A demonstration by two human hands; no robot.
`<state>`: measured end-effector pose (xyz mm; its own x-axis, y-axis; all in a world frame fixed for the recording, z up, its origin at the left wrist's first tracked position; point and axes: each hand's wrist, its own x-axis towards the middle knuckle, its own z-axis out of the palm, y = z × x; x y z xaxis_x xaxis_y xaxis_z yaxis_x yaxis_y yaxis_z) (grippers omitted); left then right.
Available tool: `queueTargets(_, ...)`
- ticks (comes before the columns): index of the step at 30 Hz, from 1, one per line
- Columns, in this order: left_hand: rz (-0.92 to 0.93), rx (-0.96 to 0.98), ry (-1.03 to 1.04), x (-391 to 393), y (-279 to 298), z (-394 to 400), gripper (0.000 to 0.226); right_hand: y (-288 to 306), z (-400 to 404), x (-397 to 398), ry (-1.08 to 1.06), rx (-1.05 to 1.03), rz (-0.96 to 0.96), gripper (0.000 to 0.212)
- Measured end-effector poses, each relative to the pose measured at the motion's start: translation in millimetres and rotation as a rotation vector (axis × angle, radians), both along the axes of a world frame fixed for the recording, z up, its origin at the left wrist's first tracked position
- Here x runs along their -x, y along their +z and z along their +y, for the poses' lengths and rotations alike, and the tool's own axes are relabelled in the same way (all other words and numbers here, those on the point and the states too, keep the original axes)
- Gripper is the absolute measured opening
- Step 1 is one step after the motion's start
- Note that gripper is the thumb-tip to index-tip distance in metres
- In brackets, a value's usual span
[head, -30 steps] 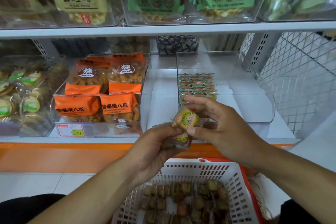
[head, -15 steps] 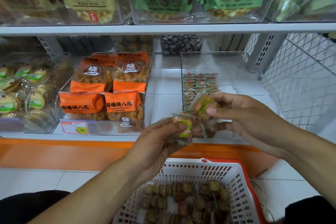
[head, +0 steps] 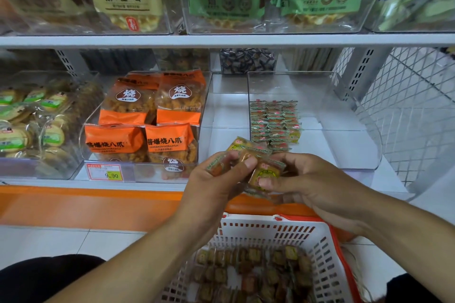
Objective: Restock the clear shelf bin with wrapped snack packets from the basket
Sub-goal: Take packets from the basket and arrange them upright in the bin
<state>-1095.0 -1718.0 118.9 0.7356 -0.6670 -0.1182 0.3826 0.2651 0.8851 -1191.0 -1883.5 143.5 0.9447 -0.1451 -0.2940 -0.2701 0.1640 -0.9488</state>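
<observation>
Your left hand (head: pixel 221 179) grips a few packets (head: pixel 240 152), and your right hand (head: pixel 307 179) pinches one more (head: pixel 264 174), both just in front of the bin (head: pixel 344 145). Only a small stack (head: pixel 274 122) sits inside at its left; most of it is bare. The basket (head: pixel 283 231) below holds many more, so I'd judge you're early in the job.
</observation>
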Motion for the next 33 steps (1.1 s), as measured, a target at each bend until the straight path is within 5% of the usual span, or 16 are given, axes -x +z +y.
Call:
queueTargets(8,-0.079,-0.045,-0.026,-6,9,1,0.037,5,1,-5,-0.048,-0.088,0.011,0.075)
queueTargets(20,0.122,-0.010,0.039,-15,8,4,0.038,14,-11,-6,0.002,-0.304,-0.043,0.063)
queueTargets(23,0.048,-0.042,0.013,-13,6,4,0.036,10,-8,-7,0.025,-0.286,-0.030,0.048)
queueTargets(33,-0.026,-0.134,0.052,-11,6,7,0.042,0,-6,-5,0.033,0.087,-0.172,0.053)
